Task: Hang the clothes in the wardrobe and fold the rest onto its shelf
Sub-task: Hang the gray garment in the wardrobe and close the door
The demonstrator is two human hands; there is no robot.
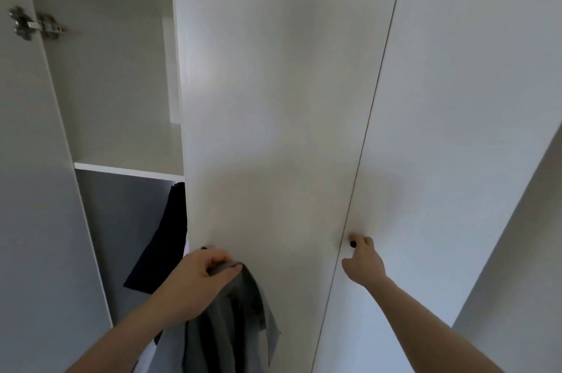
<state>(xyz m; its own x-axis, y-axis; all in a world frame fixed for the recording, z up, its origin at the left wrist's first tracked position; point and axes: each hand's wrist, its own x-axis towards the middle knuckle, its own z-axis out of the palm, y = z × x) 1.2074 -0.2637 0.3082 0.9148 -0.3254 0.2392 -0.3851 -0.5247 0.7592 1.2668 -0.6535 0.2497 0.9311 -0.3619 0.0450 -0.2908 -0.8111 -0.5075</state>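
Wardrobe (273, 99) panels in plain white fill almost the whole head view, seen from close and below. Two doors stand side by side: the middle door (267, 129) takes the centre of the frame, and the right door (456, 129) runs from the centre seam to the right edge. A thin dark gap between them slants from the upper right down to the lower middle.

On the left of the frame the wardrobe stands open. An open door (27, 190) shows its inner face along the left edge, with a metal hinge (36, 24) at the upper left. Inside, a white shelf (127, 167) crosses the left-centre, and under it a dark garment (164, 239) hangs, partly hidden by the edge of the middle door.

At the lower centre the left hand (197, 278) grips a grey garment (231, 327); thumb and fingers are curled round a bunched edge of it, and the rest of the cloth drapes down over the forearm toward the bottom edge. The hand is close to the middle door's left edge.

At the lower right the right hand (363, 263) reaches up to the seam between the two shut doors. Its fingertips (353, 242), with dark nails, touch the right door's edge, bent slightly; it holds nothing that I can see.
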